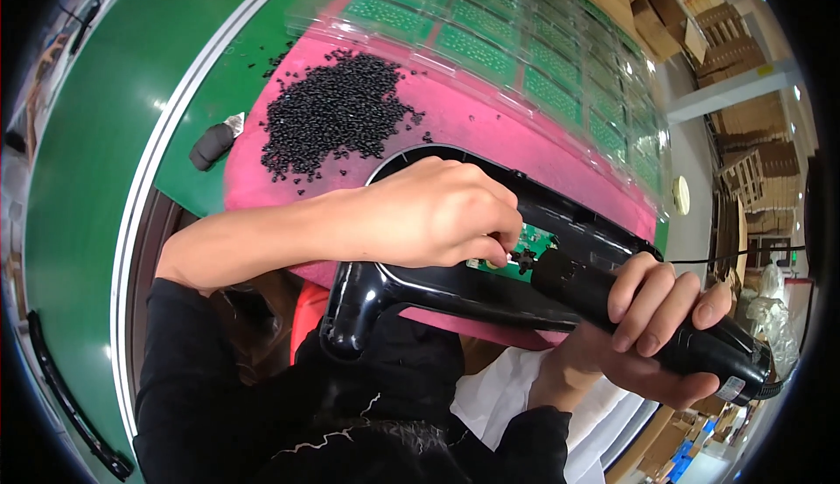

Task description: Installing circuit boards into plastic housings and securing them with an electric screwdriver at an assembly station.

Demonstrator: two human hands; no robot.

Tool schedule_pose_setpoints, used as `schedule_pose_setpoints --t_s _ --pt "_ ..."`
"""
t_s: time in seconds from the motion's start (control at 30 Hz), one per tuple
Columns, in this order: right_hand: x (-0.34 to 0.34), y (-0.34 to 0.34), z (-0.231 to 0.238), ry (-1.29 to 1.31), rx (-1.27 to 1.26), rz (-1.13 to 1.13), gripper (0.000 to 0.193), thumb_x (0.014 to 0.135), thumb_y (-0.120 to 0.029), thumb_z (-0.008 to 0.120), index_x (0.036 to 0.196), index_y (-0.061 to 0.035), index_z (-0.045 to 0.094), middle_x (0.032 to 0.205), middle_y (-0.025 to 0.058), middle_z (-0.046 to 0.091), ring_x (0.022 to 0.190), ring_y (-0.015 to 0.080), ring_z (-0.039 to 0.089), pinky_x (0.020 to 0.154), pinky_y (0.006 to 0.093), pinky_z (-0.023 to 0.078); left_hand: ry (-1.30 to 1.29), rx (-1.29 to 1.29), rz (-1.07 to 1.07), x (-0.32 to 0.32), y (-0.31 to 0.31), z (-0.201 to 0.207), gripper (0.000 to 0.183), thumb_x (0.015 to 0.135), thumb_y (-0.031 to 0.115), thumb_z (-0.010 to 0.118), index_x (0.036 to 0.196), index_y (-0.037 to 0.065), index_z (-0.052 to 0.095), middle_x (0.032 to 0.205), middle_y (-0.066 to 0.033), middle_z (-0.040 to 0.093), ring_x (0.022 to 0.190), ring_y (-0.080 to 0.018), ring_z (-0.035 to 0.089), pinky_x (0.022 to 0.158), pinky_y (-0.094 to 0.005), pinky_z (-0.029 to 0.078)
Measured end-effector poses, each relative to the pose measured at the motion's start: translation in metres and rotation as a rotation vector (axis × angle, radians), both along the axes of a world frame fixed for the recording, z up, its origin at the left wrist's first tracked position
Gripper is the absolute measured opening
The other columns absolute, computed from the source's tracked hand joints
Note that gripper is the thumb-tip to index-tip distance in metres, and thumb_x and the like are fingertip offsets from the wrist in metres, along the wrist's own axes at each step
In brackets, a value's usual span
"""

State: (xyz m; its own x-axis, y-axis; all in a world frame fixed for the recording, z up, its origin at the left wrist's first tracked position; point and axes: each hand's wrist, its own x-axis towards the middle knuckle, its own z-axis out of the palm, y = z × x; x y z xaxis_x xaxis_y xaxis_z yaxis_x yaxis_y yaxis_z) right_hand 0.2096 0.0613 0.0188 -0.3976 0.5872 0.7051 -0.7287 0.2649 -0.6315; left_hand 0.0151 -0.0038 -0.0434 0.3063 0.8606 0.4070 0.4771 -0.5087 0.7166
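Observation:
My right hand is wrapped around a thick black electric screwdriver, its front end pointing left over a black plastic housing. Small dark pieces, perhaps screws, cluster at the tool's front end. Just left of them, my left hand has its thumb and fingers pinched together, close above a green circuit board inside the housing. What the pinch holds, if anything, is hidden. The hand covers part of the board. The housing lies open side up, its rounded, ring-like end to the left.
Many small black pieces, like screws, are heaped on a pink mat. Behind it stand clear plastic trays with green compartments. A dark grey wrapped bundle sits on the green table. Stacked cardboard stands at far right.

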Motion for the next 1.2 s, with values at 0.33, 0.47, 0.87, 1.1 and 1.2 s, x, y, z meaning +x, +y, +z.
schedule_pose_setpoints --t_s 0.33,0.47,0.87,1.1,1.2 --pt "0.012 -0.006 0.002 0.058 -0.046 -0.012 0.045 0.084 -0.045 0.067 0.096 -0.0086 0.044 0.058 -0.0017 0.050 0.043 0.0078 0.047 0.046 0.0216 0.038 0.001 -0.099 -0.140 0.004 0.002 0.004 0.029 0.081 0.019 0.072 0.101 0.001 0.064 0.100 -0.0108 0.065 0.088 -0.0283 0.064 0.075 -0.0362 0.052" --pt "0.032 0.005 -0.002 -0.207 -0.098 -0.245 0.047 0.085 -0.048 0.061 0.098 -0.0060 0.044 0.061 0.0018 0.048 0.042 0.0111 0.040 0.045 0.0258 0.034 -0.015 -0.005 0.039 -0.002 0.006 0.009 0.090 0.057 0.051 0.081 0.122 0.001 0.045 0.111 -0.0118 0.056 0.106 -0.0292 0.053 0.094 -0.0400 0.042" --pt "0.044 0.025 -0.024 -0.231 -0.137 -0.230 0.044 0.090 -0.048 0.054 0.099 -0.0058 0.046 0.061 0.0016 0.045 0.044 0.0108 0.040 0.047 0.0272 0.034 -0.260 0.157 0.214 -0.005 0.011 0.004 0.015 0.082 0.009 0.044 0.090 0.003 0.033 0.092 -0.0115 0.040 0.085 -0.0243 0.034 0.082 -0.0366 0.033" --pt "0.033 0.027 -0.024 -0.338 -0.162 -0.177 0.045 0.083 -0.048 0.059 0.095 -0.0067 0.046 0.056 -0.0004 0.043 0.041 0.0100 0.038 0.043 0.0260 0.033 0.197 0.134 0.339 -0.012 0.009 0.013 0.020 0.082 0.001 0.056 0.097 0.002 0.043 0.097 -0.0117 0.049 0.088 -0.0261 0.047 0.084 -0.0337 0.040" --pt "0.024 0.020 -0.025 -0.348 -0.173 -0.288 0.045 0.082 -0.047 0.060 0.095 -0.0062 0.047 0.056 -0.0003 0.043 0.041 0.0101 0.038 0.043 0.0259 0.034 0.316 0.068 0.375 -0.012 0.011 0.009 0.024 0.082 0.005 0.060 0.103 0.001 0.049 0.101 -0.0140 0.053 0.095 -0.0319 0.052 0.085 -0.0388 0.043"
